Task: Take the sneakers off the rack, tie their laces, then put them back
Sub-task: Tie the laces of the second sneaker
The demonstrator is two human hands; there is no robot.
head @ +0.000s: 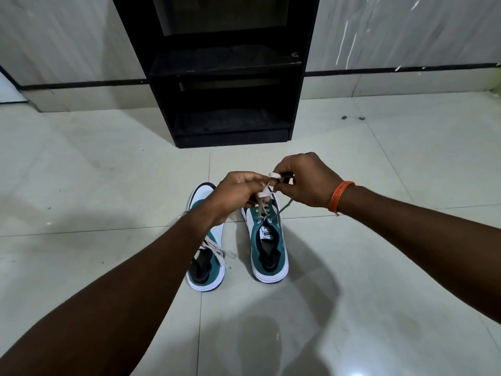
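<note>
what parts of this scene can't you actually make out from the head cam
- Toe of the right sneaker: hidden by both hands in the head view.
- Knot stage of the laces: fingers of the left hand and right hand cover the crossing.
- Top of the rack: cut off by the upper edge.
- Left sneaker midsection: behind the left forearm.

Two sneakers at the centre of the frame are teal and white with black linings and white soles. Their laces are off-white. The rack at the top centre is black. The floor is pale, glossy tile. An orange thread band circles the right wrist.
</note>
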